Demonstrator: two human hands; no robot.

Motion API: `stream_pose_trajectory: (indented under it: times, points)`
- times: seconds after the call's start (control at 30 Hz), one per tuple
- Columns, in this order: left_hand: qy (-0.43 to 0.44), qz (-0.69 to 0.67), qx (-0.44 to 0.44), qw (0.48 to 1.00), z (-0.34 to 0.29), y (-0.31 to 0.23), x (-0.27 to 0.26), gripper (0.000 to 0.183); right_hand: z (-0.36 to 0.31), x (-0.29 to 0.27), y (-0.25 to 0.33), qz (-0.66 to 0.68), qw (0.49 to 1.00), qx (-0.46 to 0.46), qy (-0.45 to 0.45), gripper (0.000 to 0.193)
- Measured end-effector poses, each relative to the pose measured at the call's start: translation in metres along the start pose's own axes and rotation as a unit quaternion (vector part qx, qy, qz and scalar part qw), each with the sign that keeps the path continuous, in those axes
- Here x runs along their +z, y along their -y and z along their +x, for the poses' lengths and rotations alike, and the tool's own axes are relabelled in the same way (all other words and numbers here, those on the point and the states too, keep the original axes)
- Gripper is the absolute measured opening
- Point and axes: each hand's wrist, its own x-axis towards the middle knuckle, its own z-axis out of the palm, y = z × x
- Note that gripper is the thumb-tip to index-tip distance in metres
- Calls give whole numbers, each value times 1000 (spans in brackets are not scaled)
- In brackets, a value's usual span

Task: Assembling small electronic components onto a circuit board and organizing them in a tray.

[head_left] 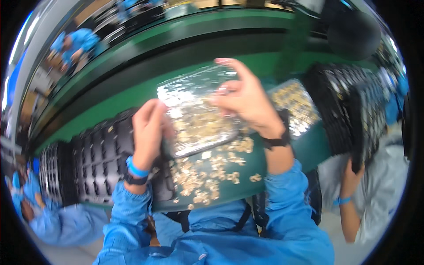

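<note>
Both my hands hold up a clear, shiny plastic tray (196, 110), tilted over the green work surface. My left hand (149, 126) is closed on its left edge. At its upper right, my right hand (245, 99) grips the side, with one finger reaching over the top corner. Yellowish small pieces show in or through the lower half of the tray; blur and glare hide their exact shape. Below it, many loose beige pieces (198, 179) lie scattered on the green surface (238, 183).
Black moulded trays (99, 157) stand in a row at my left, and more black trays (338, 106) are stacked at the right. Another clear tray (295, 106) with yellowish pieces lies beside my right wrist. A co-worker's hand (351, 181) touches the right stack. Other people in blue work beyond.
</note>
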Motion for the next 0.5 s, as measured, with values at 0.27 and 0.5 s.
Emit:
stream_pose_trajectory:
  times: [0.27,0.5]
  points:
    - [33,-91,-29,995,-1,17,-12,24,-1,28,-1,-33,999,40,14,87]
    - [34,-19,-46,998,-1,4,-3,21,-2,23,-4,-58,997,41,0,87]
